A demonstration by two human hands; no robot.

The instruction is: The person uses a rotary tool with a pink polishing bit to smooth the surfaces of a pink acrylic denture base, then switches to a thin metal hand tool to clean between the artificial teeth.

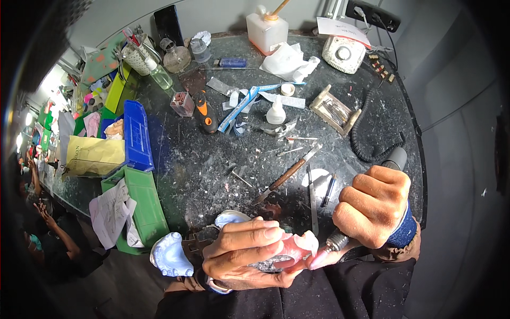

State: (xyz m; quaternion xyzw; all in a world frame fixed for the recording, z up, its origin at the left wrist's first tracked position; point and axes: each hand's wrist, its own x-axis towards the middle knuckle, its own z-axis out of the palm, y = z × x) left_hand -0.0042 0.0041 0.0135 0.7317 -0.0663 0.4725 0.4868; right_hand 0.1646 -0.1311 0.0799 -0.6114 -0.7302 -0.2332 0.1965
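My left hand (239,256) is closed around a pink denture plate (300,246), holding it near the table's front edge. Wrapped in my right fist (372,204) is a dark rotary handpiece (337,241), its metal nose pointing down-left toward the plate. The right thumb reaches to the plate's right rim; whether the handpiece tip touches the pink material I cannot tell. Beside my left wrist sits a light-blue dental cast (172,256). Another blue and white cast (231,217) is partly hidden behind my left fingers.
A wax knife (289,174), a scalpel (313,202) and a dark pen-like tool (329,190) lie beyond my hands. A coiled cord (366,149) runs to the white control box (343,54). Blue (139,137) and green bins (144,207) stand left. Pale dust covers the dark tabletop.
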